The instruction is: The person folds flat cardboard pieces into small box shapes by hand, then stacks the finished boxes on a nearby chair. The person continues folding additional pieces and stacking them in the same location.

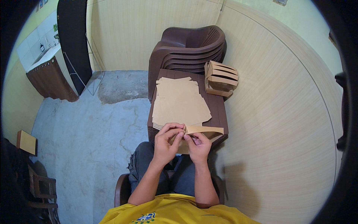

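Both my hands meet over the near edge of a brown plastic table, working at one corner of a partly folded cardboard box [206,129]. My left hand [167,141] has its fingers bent and pinched on that corner. Close beside it, my right hand [197,145] pinches the same corner with thumb and fingers. One side of the box stands up and stretches to the right of my hands; its lower part is partly hidden by them. Just beyond lies a stack of flat cardboard blanks [179,100] with notched flaps.
Several folded cardboard boxes [221,79] stand at the table's far right, by the wood-panelled wall [276,93]. Stacked brown plastic chairs [190,48] rise behind the brown table [218,112]. Far left are a sink counter [46,56] with a brown curtain and a black door [74,41].
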A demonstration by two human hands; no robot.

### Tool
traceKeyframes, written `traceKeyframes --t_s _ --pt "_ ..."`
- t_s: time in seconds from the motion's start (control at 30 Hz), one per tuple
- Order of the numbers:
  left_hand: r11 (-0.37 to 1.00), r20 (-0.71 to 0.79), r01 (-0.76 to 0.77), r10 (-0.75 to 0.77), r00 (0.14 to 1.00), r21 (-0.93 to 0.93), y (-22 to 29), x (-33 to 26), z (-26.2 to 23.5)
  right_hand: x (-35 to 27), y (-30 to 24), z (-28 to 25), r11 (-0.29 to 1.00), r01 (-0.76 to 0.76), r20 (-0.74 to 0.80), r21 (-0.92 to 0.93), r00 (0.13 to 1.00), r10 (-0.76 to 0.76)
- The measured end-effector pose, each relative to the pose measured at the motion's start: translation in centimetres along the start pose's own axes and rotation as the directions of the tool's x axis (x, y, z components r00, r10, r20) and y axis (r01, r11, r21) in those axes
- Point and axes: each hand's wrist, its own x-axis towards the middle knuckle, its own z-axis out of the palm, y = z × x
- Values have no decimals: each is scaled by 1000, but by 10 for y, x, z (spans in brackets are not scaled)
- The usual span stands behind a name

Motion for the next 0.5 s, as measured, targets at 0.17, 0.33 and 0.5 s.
traceKeyframes --t_s 0.17,0.33,0.5 --pt "998 -18 14 -15 1000 -65 -2 -1 0 2 -4 3 997 -37 -27 63 999 39" --pt "994 7 92 -92 996 -57 1 1 -1 4 -4 -4 987 -111 22 115 994 109" --pt "999 -89 14 -11 996 40 6 -7 8 2 -1 -8 983 -173 19 54 985 173"
